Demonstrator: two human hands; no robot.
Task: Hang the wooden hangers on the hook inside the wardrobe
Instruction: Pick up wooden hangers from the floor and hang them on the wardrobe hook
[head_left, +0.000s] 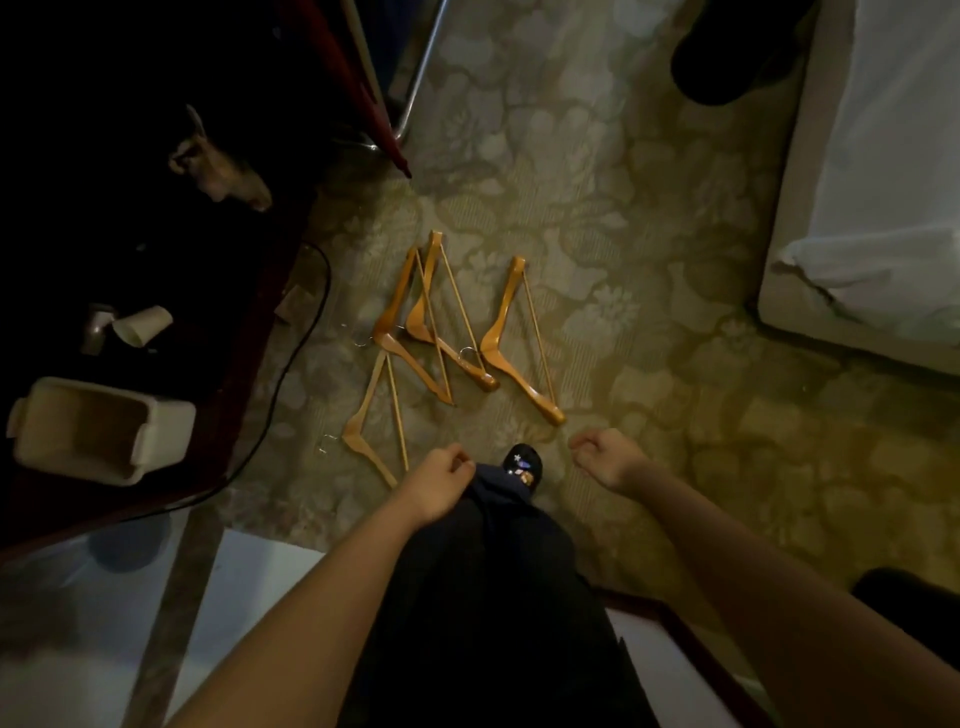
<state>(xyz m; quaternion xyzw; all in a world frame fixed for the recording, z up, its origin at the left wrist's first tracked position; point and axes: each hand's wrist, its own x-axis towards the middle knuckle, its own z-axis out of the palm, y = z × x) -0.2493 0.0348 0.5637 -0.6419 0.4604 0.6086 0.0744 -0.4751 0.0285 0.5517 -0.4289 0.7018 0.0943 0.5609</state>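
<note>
On the carpet (649, 260) just beyond both empty, loosely curled hands lie four wooden hangers (414, 323), long axes running near-to-far, the palest hanger (357, 408) nearest the left hand (441, 483), the rightmost hanger (491, 340) nearest the right hand (605, 462)

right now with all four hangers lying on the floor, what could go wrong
The crossed hangers overlap, so lifting one may drag the other. The slippered foot stands close to the rightmost hanger; a step forward might land on it. The black cable loops across the carpet at left and could catch a foot.
</note>
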